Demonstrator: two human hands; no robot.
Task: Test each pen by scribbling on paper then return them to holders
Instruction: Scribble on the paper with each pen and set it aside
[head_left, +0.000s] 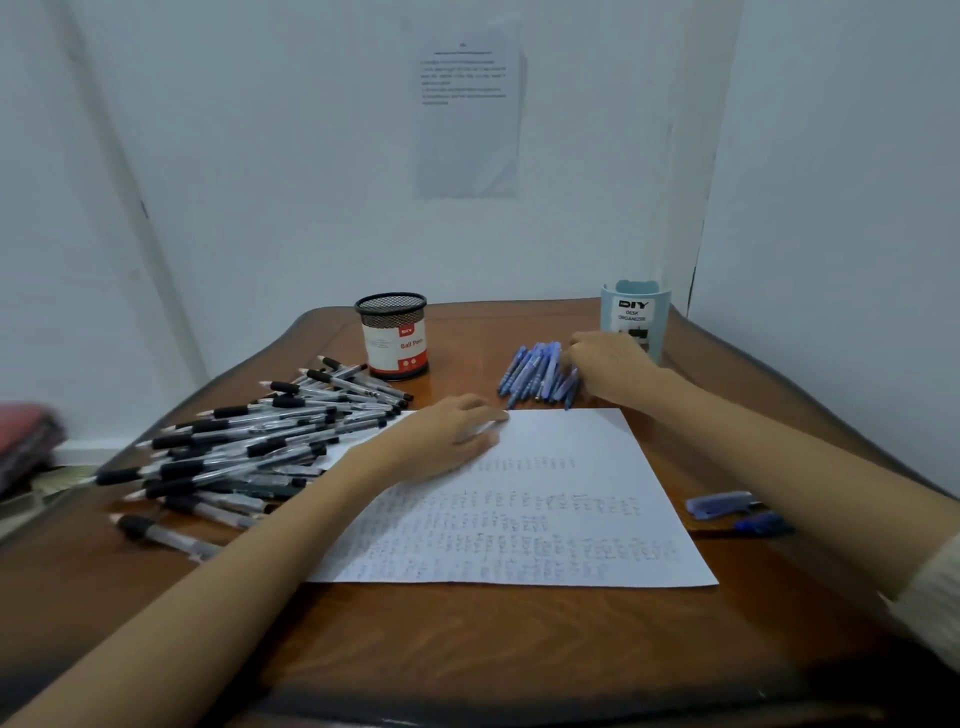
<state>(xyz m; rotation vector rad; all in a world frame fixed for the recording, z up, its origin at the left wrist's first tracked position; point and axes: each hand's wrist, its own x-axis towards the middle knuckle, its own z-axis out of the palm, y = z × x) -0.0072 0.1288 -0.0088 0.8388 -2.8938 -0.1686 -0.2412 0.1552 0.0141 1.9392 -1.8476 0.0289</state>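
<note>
Pens with clear barrels and black rubber grips (249, 447) lay in a loose heap at the left of the frame on the brown wooden counter (467, 649). One of them lay apart at the near edge of the heap. Just right of the heap, in the centre, lay a white sheet of paper (561, 499) covered in rows of faint scribbles. At the right of the frame, beside the sheet, were two blurred blue pen pieces (722, 504).

The left hand (447, 436) rested flat on the sheet's upper left corner, fingers stretched out and holding nothing. Beyond the sheet's far edge lay a small bunch of blue pens (537, 371). The right hand (613, 371) lay against its right side, back upward; whether its fingers gripped a pen could not be told.

Farther back stood a black mesh holder with a red-and-white label (392, 335). A pale blue plastic organiser cup (634, 312) stood just behind the right hand. A printed sheet (467, 114) hung on the wall above.
</note>
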